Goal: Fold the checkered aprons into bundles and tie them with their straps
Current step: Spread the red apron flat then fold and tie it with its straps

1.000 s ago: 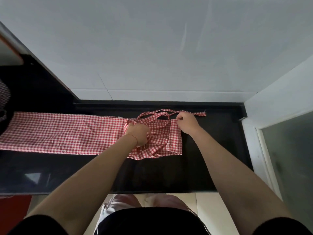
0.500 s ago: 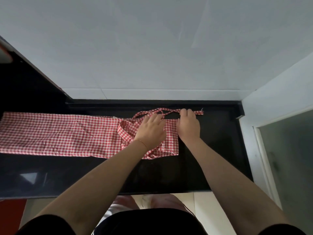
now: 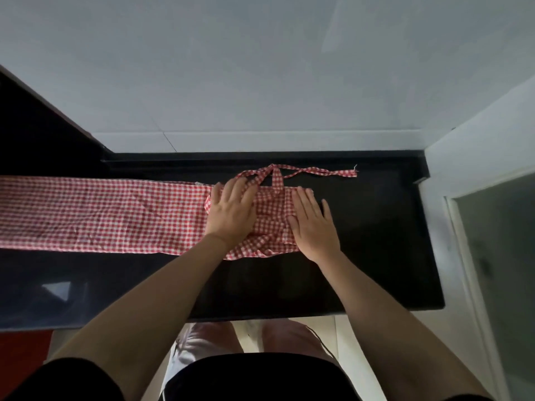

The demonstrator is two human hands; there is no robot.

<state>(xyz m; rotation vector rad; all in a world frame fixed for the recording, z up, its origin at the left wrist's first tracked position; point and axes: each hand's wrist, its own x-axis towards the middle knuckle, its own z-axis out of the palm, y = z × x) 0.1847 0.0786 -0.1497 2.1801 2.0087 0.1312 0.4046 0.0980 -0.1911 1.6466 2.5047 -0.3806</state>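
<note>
An apron point(image 3: 101, 215) lay stretched along a countertop point(image 3: 376, 241), running off the left edge of view, its right end folded over on itself. The left hand point(image 3: 231, 211) lay flat on that folded part, the right hand point(image 3: 314, 224) just to its right, over the fold's edge. The straps point(image 3: 304, 172) trailed behind the hands, toward the wall point(image 3: 260, 82).

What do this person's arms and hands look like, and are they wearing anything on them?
Both forearms are bare from the hands up to short black sleeves at the bottom corners of the view. The left hand and right hand wear no gloves, and I see no rings, watch or bracelet now. The fingernails look short.
</note>
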